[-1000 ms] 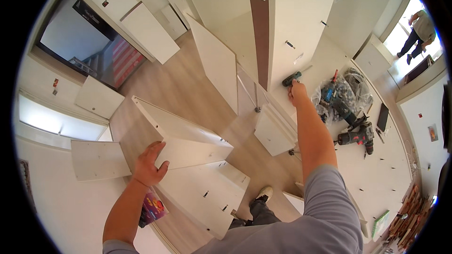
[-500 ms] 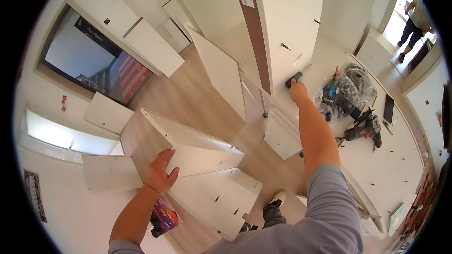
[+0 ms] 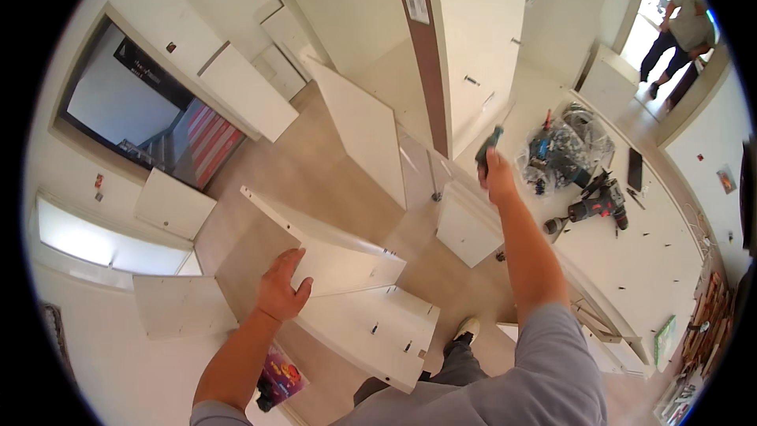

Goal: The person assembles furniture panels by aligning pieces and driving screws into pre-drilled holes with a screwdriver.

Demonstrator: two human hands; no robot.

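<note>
At the far side, a tall white panel (image 3: 481, 24) with a brown edge, upright. Might tip if knocked during a reach; cannot tell from this view how well braced. To the right, a broad white panel (image 3: 646, 268), lying flat and cluttered — easy to snag on when leaning across. Nearer the middle, two white panels (image 3: 355, 280) set at an angle to each other, with the left hand (image 3: 284, 292) at the edge of one: grip loose, fingers spread, nothing visibly held. Could slide or splay if pressed unevenly from there, perhaps nipping a fingertip. Back on the flat panel, a filled plastic bag (image 3: 579, 142), apt to spill if dragged, and near it a dark drill (image 3: 601, 203), liable to drop off the edge if shoved. Over that same panel, near the foot of the tall one, a green-handled screwdriver (image 3: 489, 150) in the right hand (image 3: 497, 181), grip closed round the handle, shaft pointing away. Could scratch the white face if swung carelessly. Smallest of all, dark bolts (image 3: 374, 329) poking up from the nearer panel — likely to bend or scrape skin if bumped.
</note>
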